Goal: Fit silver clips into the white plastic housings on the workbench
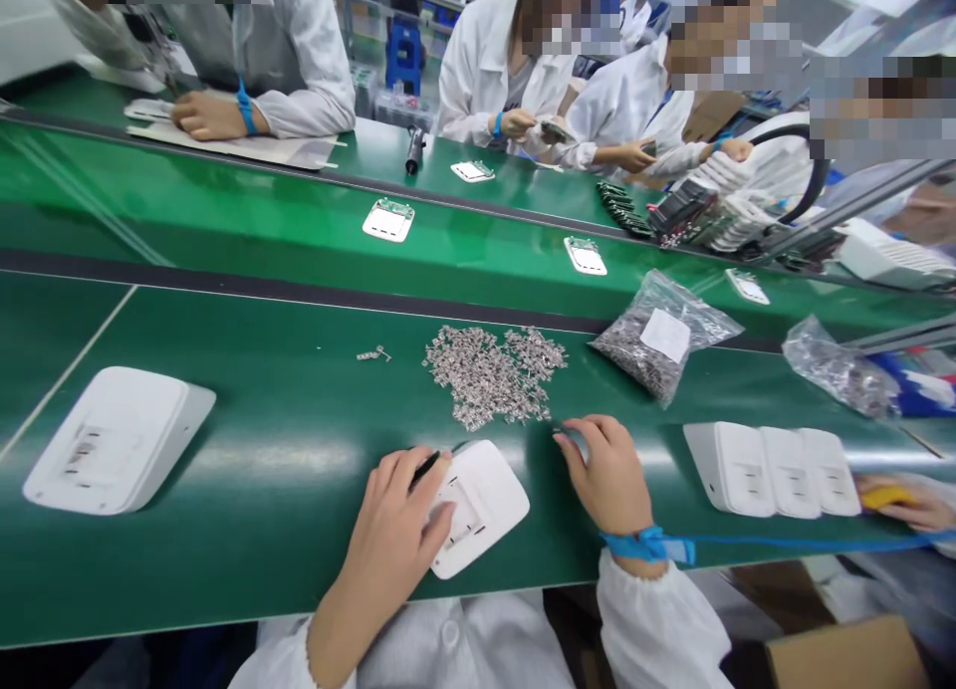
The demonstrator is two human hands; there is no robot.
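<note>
Has a white wedge-shaped housing point(116, 440) lying well to the left of the fingers of the left hand point(392, 525), on the green worktop point(246, 570). Shows a few loose metal pieces point(373, 353) beyond the left fingertips and, farther out on a green strip point(299, 221), a white panel with a circuit board point(388, 221). Rests the left hand over the left part of a second white housing point(497, 495), with fingers bent close together and thumb spread away from them over the recessed face; cannot tell whether gripping or merely resting. Leaves a dark object point(424, 469) partly visible at the index finger, too covered to identify. Has a heap of small metal pieces point(485, 375) just beyond that housing, ahead of and between both sets of fingers. Holds the right hand point(612, 480) near the heap's right edge, with fingers bent toward the thumb and a small grey object point(577, 444) between; cannot tell whether pinched. Wears a blue wrist strap point(634, 545) behind those fingers. Has a bag of metal pieces point(638, 345) beyond and right of the right fingertips, a row of three white housings point(773, 470) well to their right, and another person's hand point(918, 515) beside the row's far end.
</note>
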